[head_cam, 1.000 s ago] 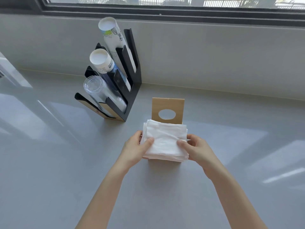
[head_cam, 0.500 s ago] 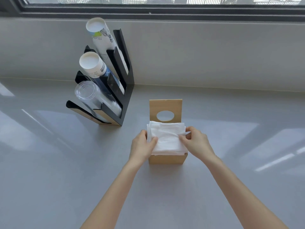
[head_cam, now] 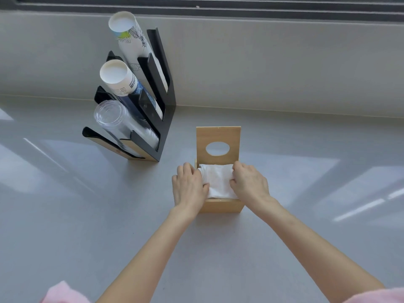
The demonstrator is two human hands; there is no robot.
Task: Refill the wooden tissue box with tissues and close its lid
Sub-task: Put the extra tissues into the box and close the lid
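Observation:
A small wooden tissue box [head_cam: 220, 206] stands on the grey counter in the middle of the view. Its lid [head_cam: 218, 136], with an oval hole, is hinged at the back and stands upright. A white stack of tissues [head_cam: 218, 180] sits in the box's opening, its top about level with the rim. My left hand [head_cam: 189, 189] presses on the stack's left edge and my right hand [head_cam: 249, 184] on its right edge, fingers curled onto the tissues. The box's side walls are hidden behind my hands.
A black cup dispenser [head_cam: 153, 119] stands to the back left of the box, holding two tubes of paper cups and a stack of clear plastic cups [head_cam: 122, 125]. The grey wall and a window sill run along the back.
The stack of tissues has gone down from above the box into its opening. Both hands moved forward and down with it, from holding its sides to pressing on top.

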